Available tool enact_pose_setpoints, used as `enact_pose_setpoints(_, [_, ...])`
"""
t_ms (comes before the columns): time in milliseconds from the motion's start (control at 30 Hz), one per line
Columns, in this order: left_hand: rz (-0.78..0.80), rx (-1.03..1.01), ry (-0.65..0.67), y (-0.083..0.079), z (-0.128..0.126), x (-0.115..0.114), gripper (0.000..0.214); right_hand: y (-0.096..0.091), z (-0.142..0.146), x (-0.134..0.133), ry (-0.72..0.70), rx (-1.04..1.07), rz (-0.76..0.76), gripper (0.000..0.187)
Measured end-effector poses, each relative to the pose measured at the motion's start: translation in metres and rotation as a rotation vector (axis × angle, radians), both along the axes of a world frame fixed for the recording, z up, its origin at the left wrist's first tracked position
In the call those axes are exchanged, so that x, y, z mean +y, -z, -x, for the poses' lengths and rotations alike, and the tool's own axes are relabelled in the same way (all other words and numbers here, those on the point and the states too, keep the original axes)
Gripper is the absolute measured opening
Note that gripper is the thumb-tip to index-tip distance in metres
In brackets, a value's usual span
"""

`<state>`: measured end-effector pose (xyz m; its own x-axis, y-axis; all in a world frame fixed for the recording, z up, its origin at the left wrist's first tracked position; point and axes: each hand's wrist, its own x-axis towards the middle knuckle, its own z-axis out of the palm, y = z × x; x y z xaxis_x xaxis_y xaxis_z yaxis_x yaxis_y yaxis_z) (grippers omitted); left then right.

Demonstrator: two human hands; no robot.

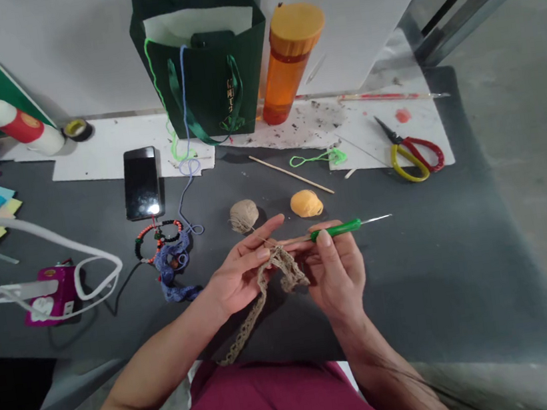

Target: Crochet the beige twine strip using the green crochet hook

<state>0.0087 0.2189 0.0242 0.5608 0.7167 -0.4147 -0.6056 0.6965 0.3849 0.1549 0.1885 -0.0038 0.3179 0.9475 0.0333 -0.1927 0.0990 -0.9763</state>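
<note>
Our right fingers (325, 238) pinch a green-handled crochet hook (334, 229) while our left fingers (260, 254), slightly spread, hold a strip of tan jute crochet (286, 269) at lower centre, just below a ball of jute twine (243, 215).

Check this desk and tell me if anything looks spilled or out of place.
Dark specks and scraps litter the white paper below the orange bottle, like spilled debris. A red blotch also stains the paper beside the scissors.
</note>
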Motion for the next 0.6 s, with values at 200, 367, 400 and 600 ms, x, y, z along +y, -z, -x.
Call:
enact_pose_setpoints(200, [-0.008,0.020,0.009,-0.0011,0.0000,-0.0013,0.049,-0.0052,0.0021,0.0038,-0.059,0.043,-0.002,0.015])
enact_pose_setpoints(367, [-0.085,0.081,-0.036,-0.0011,-0.0044,-0.0067,0.053,-0.0048,0.0047,0.0017,-0.070,0.000,-0.088,0.010])
enact_pose_setpoints(400, [-0.100,0.092,-0.046,-0.0016,-0.0052,-0.0074,0.052,-0.0037,0.0040,0.0007,-0.065,-0.019,-0.098,0.008])
enact_pose_setpoints(600, [-0.180,0.245,-0.177,-0.0016,-0.0063,-0.0075,0.048,0.0000,-0.0018,-0.0027,-0.045,-0.104,-0.083,0.005])
